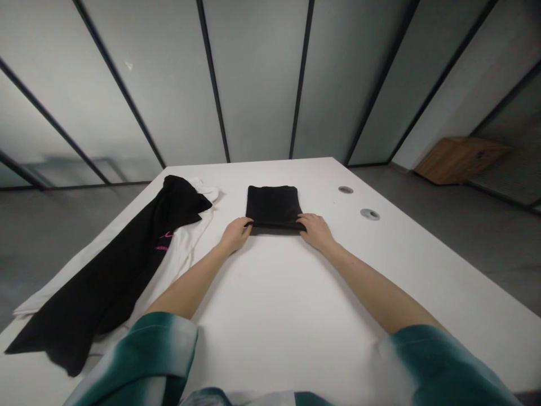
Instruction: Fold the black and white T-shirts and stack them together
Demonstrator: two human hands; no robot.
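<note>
A black cloth point(273, 206), folded into a compact rectangle, lies on the white table point(270, 293) in front of me. My left hand point(237, 233) pinches its near left corner, and my right hand point(315, 230) pinches the near right corner. Between the hands, the near edge looks slightly raised, with a dark fold beneath it. Both forearms reach forward over the table.
At the left, a black garment with pink print point(114, 265) lies spread over white cloth point(186, 242). Two round metal fittings point(345, 190) point(370, 214) sit in the tabletop at the right. A wooden cabinet point(460, 159) stands beyond, near glass panels.
</note>
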